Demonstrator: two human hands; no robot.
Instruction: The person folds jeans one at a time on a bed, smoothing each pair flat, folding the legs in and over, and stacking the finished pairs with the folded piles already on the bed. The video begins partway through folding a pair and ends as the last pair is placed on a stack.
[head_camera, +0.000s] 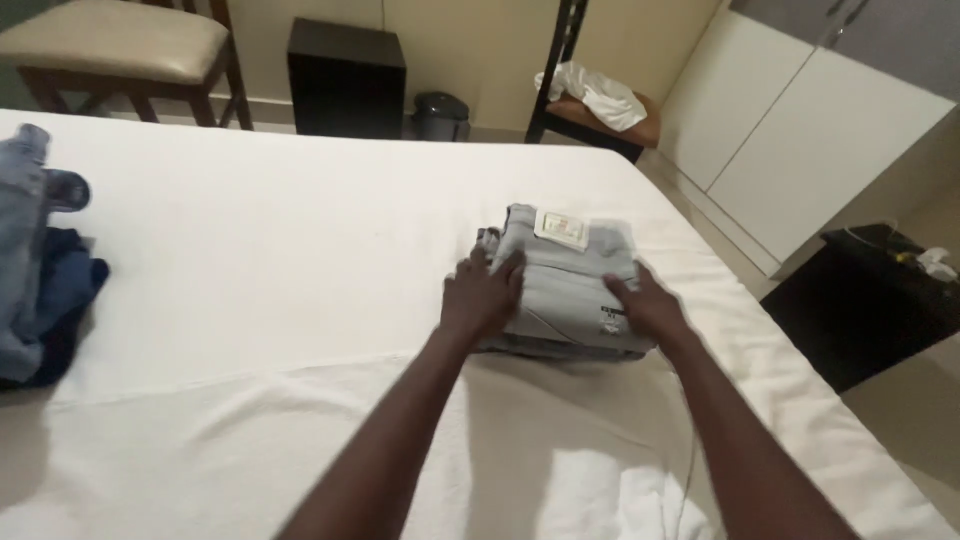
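Our left hand (483, 295) lies flat with fingers spread on the left side of the folded grey jeans (567, 285), and our right hand (645, 305) presses flat on their near right corner. The jeans sit on the white bed (280, 270), toward its right edge. Blue clothes (40, 280) lie heaped at the left edge.
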